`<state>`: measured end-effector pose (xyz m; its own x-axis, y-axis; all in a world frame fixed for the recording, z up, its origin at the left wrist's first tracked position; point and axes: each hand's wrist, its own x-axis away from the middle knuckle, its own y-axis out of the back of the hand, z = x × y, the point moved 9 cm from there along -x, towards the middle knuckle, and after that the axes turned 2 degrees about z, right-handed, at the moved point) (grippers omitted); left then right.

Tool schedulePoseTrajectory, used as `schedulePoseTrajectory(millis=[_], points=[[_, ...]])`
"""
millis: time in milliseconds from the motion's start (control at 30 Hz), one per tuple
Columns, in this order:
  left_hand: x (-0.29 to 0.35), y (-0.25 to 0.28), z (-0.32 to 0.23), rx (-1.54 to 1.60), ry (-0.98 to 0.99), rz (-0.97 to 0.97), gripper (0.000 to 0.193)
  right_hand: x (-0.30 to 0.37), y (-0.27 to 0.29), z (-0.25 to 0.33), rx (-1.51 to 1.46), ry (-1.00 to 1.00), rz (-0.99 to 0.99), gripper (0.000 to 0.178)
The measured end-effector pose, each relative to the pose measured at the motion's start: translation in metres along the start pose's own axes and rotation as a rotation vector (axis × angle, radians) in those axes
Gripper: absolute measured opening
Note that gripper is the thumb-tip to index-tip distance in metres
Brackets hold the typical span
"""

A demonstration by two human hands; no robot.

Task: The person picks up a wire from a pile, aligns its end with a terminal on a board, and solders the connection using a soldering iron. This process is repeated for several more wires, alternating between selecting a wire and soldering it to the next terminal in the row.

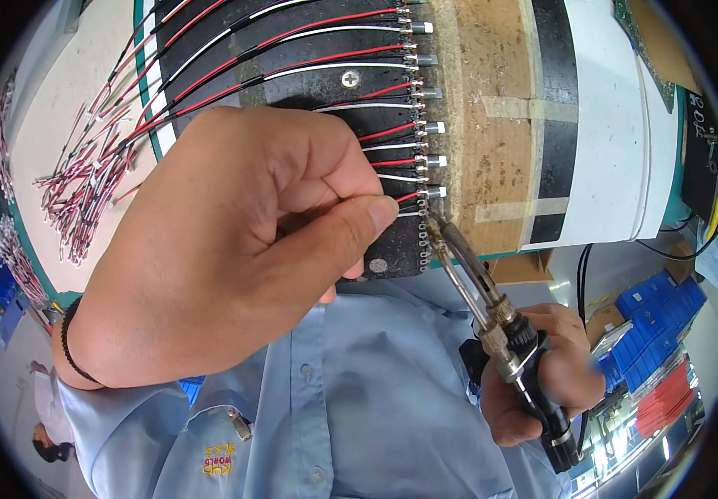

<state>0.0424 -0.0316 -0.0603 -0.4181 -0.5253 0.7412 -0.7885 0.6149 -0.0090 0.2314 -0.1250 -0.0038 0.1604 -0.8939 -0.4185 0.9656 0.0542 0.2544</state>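
Note:
My left hand (251,224) is closed, thumb and forefinger pinched on a red and white wire pair (407,197). The wire ends reach the lowest filled spot of a row of small connectors (435,192) along the black board (396,243). Part of the wires runs hidden beneath the hand. My right hand (546,374) is wrapped round a soldering iron (505,320) with a thin metal tube fixed alongside it. Its tip (434,229) is just below that last connector; whether they touch I cannot tell.
Several more red and white wires (317,37) lie across the board, with loose ends bunched (84,191) at the left. Brown board with tape strips (492,125) and a white sheet (617,133) lie to the right. Blue bins (654,324) stand beyond my right hand.

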Motion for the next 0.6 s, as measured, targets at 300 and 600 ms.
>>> schedulePoseTrajectory(millis=[300,600], points=[[0.0001,0.0014,0.0024,-0.072,-0.040,-0.023,0.011,-0.0017,-0.0020,-0.0011,-0.016,0.021,-0.010,0.049],[-0.0012,-0.0003,-0.0011,-0.058,-0.050,-0.040,0.011,-0.0023,-0.0025,0.0013,0.026,0.018,0.005,0.049]])
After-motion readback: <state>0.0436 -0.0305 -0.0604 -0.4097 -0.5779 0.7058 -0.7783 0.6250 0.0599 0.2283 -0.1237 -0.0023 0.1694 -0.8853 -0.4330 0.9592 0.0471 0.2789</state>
